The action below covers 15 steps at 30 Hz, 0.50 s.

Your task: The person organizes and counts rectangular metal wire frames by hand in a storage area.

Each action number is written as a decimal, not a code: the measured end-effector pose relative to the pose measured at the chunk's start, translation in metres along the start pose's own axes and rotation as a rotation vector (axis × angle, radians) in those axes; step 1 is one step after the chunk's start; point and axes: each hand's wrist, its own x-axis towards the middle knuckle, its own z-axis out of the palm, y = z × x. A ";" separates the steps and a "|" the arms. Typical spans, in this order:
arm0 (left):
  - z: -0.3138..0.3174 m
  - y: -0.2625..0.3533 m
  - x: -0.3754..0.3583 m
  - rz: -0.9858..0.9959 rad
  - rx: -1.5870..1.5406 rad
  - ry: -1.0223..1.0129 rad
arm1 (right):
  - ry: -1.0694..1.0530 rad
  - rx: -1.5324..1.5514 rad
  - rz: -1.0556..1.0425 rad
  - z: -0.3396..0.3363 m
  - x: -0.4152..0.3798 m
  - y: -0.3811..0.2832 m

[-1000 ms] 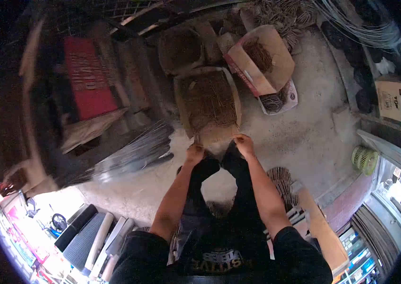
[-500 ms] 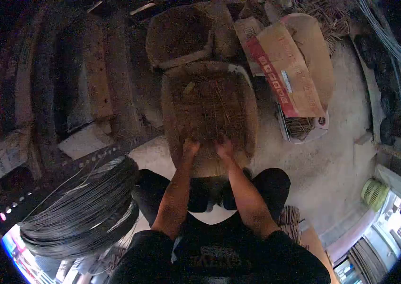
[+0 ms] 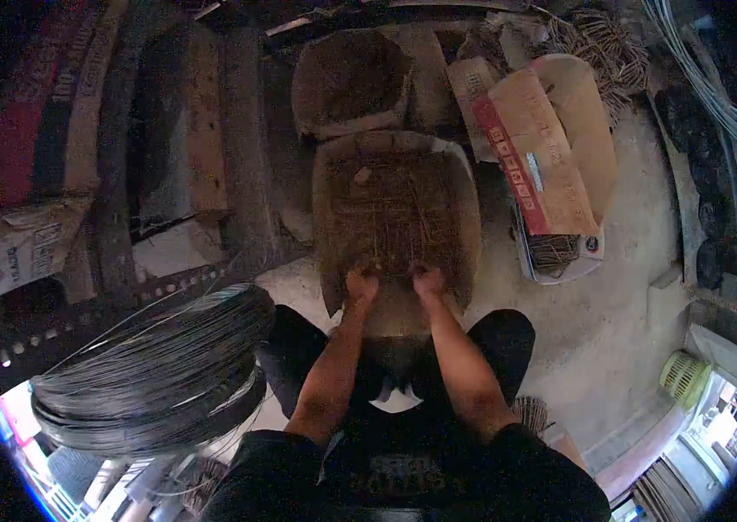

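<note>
In front of my bent knees is an open cardboard box (image 3: 468, 222), its floor covered with thin brown rods or wire pieces (image 3: 386, 213) lying in rough rows. A small pale scrap (image 3: 362, 176) rests among them towards the far left. My left hand (image 3: 362, 284) is over the near left part of the box, fingers curled in. Level with it, a short gap to the right, my right hand (image 3: 428, 281) is also closed, fingertips pointing inward. Dim light and blur hide what, if anything, is between the fingers of either hand.
A large wire coil (image 3: 151, 383) stands at my left. Behind the box is another open carton (image 3: 355, 130). To the right, a red-striped carton (image 3: 551, 165) leans over a box of rods (image 3: 551, 252). Rod bundles (image 3: 599, 52) lie farther back; a green basket (image 3: 684, 378) is at right.
The view has shifted, so the surroundings sit lower and mostly farther right. Both hands have drawn slightly nearer the box's front edge, and their fingers look more curled.
</note>
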 end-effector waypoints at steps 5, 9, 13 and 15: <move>0.103 0.030 -0.055 -0.017 -0.138 0.055 | 0.204 0.140 0.059 -0.056 -0.070 -0.033; 0.258 0.069 -0.111 -0.061 1.140 0.275 | -0.016 0.665 0.029 -0.171 -0.150 -0.089; 0.430 0.121 -0.173 -0.081 1.253 0.280 | -0.273 0.651 0.201 -0.326 -0.231 -0.179; 0.511 0.156 -0.200 0.001 1.318 0.214 | -0.262 0.684 0.095 -0.384 -0.266 -0.217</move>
